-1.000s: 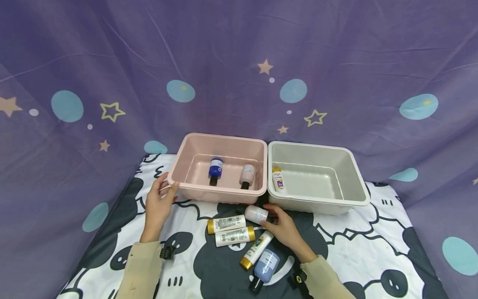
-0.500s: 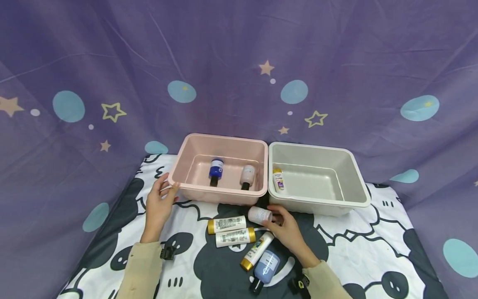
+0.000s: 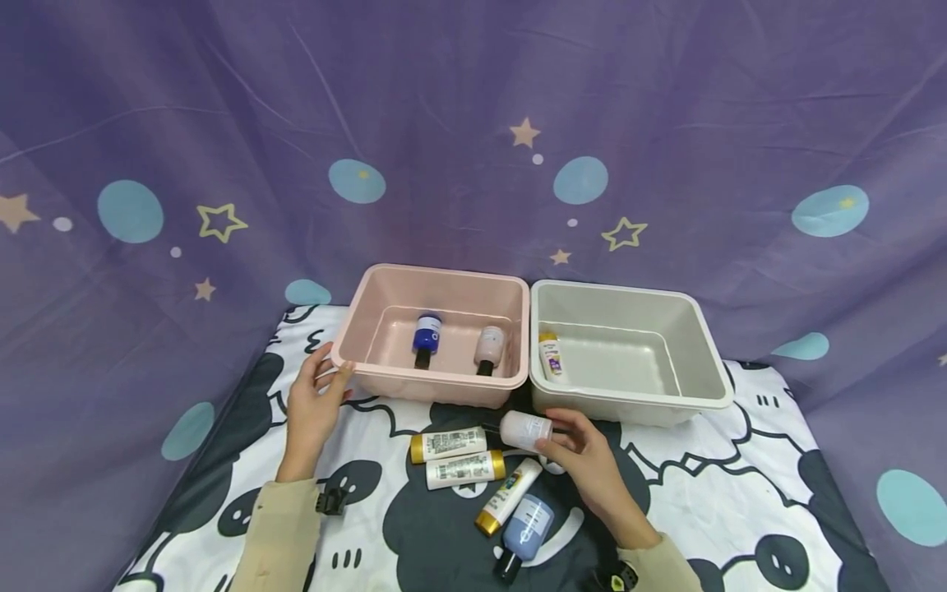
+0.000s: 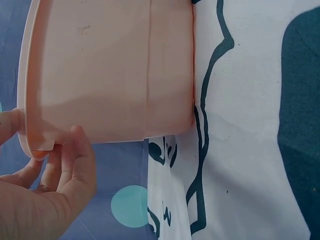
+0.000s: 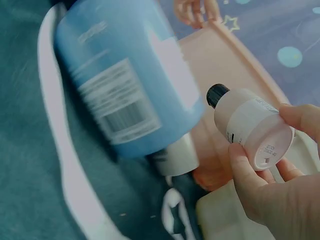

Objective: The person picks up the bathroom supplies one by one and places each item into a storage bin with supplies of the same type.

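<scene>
My left hand [image 3: 314,415] grips the front left corner of a pink plastic bin [image 3: 429,385]; in the left wrist view the thumb and fingertips pinch its rim. Inside that bin lie a dark blue bottle [image 3: 427,333] and a pale pink bottle [image 3: 490,344], both with black caps. My right hand [image 3: 592,470] holds another pale pink bottle [image 5: 250,122] by its base end, its black cap pointing away. This bottle is in front of the bins, near the white tubes. A light blue bottle [image 3: 528,526] with a black cap lies below it.
A cream bin [image 3: 636,403] stands against the pink bin's right side, with a small yellow-capped tube [image 3: 551,355] inside. White gold-capped tubes [image 3: 453,444], [image 3: 464,469] and a third tube [image 3: 510,496] lie on the sheep-print cloth [image 3: 710,501]. A purple curtain [image 3: 444,99] hangs behind.
My right hand has moved right and slightly toward me, carrying the pale pink bottle away from the bin's front wall. The left hand stays at the pink bin's corner.
</scene>
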Demonstrator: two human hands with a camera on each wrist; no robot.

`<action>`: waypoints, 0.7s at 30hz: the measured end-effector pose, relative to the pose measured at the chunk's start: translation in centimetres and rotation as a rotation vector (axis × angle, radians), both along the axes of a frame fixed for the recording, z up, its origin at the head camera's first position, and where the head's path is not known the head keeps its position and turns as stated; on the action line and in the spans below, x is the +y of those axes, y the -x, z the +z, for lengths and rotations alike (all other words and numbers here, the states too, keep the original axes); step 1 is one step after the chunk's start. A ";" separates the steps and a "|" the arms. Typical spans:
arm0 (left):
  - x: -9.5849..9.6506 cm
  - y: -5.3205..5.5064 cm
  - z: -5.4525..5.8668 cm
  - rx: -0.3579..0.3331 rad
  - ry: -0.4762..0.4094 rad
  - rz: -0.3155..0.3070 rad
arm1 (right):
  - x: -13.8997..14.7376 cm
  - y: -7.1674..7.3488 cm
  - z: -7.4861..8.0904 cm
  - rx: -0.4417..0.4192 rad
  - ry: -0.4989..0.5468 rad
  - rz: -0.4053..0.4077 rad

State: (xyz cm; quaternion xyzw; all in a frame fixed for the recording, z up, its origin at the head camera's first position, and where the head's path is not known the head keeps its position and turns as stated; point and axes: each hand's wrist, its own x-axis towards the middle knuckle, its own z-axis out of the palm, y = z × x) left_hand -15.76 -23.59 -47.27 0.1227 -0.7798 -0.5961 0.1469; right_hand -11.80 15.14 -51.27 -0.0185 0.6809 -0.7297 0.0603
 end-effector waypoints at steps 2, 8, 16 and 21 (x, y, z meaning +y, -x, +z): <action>-0.1 0.1 -0.1 0.000 -0.006 0.000 | 0.2 -0.2 0.4 0.015 0.012 0.013; -0.2 0.1 -0.3 0.000 -0.018 0.000 | 0.3 -0.8 1.9 0.110 0.052 0.066; -0.1 0.1 -0.3 0.002 -0.025 -0.002 | -0.1 -0.6 5.0 0.167 0.052 0.080; -0.1 0.1 -0.2 0.003 -0.029 -0.002 | -0.8 0.2 6.5 0.183 0.039 0.093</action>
